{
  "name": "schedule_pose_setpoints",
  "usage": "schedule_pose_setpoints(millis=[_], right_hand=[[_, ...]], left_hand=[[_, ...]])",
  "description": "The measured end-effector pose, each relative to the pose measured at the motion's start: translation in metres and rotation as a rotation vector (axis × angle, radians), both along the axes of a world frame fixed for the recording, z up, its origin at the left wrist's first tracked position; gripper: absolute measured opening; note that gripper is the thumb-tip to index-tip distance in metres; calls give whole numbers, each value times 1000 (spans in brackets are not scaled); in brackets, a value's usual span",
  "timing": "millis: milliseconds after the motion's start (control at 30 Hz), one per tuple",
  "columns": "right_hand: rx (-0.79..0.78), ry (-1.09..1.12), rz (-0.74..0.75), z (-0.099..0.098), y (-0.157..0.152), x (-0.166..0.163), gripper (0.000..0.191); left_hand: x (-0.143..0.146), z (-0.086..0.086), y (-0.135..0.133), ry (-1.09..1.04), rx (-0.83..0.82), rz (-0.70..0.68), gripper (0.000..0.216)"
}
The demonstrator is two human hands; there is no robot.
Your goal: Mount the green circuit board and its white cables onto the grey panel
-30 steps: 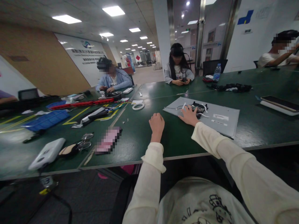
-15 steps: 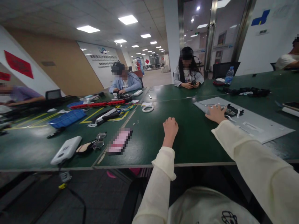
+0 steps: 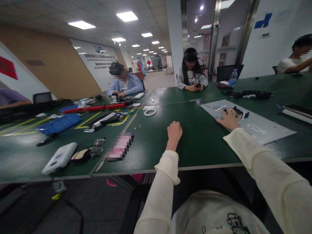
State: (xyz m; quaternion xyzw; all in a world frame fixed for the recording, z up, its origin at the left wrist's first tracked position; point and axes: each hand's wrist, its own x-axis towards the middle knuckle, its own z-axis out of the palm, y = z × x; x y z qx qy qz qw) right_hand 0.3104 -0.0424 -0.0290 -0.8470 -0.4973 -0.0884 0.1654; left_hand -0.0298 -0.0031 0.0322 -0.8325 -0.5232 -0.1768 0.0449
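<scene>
Your right grip (image 3: 229,121) spreads wide over the grey panel (image 3: 273,130); go lightly around the black board (image 3: 238,110) at its two o'clock. Your left grip (image 3: 175,132) curls narrow, any contents hidden.

We're in an office: panel lights (image 3: 126,16) glowing overhead, a big logo sign (image 3: 95,61), glass doors (image 3: 227,34) and black chair (image 3: 224,72) beyond the green desk (image 3: 153,139)'s far edge.

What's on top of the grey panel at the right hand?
On the grey panel are a dark component, white strips and a pale label. The right hand partly covers it; whatever lies beneath that hand is hidden.
</scene>
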Motion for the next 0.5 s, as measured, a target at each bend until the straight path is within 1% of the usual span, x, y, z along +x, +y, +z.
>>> schedule_pose_setpoints(millis=[167,267,500], right_hand=[[8,57,-77,-6,7,18,69],[24,93,-114,-10,7,30,71],[132,120,-153,-18,4,45,73]], left_hand=[[1,-5,3,21,-20,-36,26],[-1,-7,5,-1,-13,-32,25],[-5,-10,5,-15,-15,-8,24]])
